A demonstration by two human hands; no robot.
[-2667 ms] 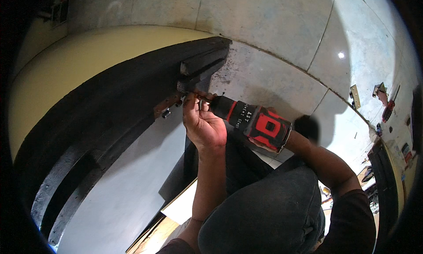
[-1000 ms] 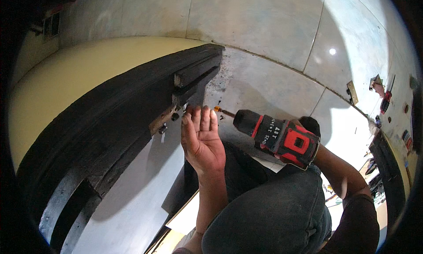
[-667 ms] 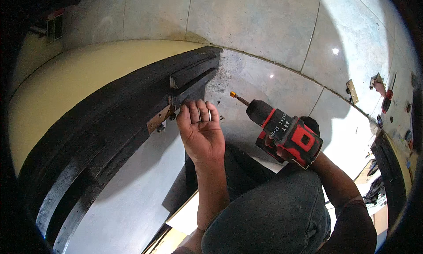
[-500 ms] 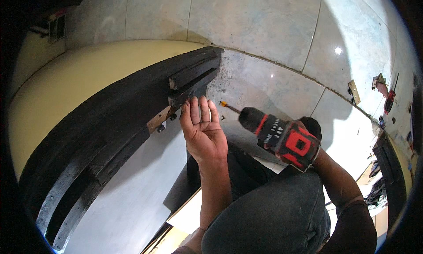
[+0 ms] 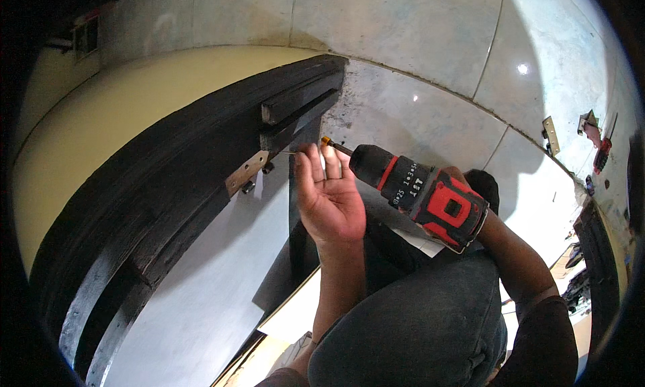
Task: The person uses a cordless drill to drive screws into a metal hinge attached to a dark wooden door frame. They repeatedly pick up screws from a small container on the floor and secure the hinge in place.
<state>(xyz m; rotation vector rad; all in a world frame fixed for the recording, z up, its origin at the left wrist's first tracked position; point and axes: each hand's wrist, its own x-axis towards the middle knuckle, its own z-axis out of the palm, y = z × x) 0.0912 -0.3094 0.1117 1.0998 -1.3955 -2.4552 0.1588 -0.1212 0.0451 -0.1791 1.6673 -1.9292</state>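
My left hand [image 5: 330,209] is palm up beside the black door frame [image 5: 181,142], thumb and fingertips pinched on a thin screw [image 5: 289,152]. The screw points toward the frame, near the upper end of a metal hinge leaf [image 5: 246,174] set against the black wood. My right hand [image 5: 453,175] grips a red and black cordless drill [image 5: 420,192], partly hidden behind the tool's body. A driver bit with a yellow tip [image 5: 327,142] sticks out of its chuck, just beyond my left fingers and apart from the screw.
On the tiled floor [image 5: 403,24] at the right lie a loose hinge [image 5: 551,135], another metal plate [image 5: 588,123] and a red-handled screwdriver [image 5: 602,155]. A second black frame post [image 5: 594,266] stands at the right edge. My bent knee [image 5: 410,320] fills the lower middle.
My left hand has drawn a little right, away from the hinge, and the screw now shows at its fingertips. The drill has come left and slightly up, its bit near those fingers.
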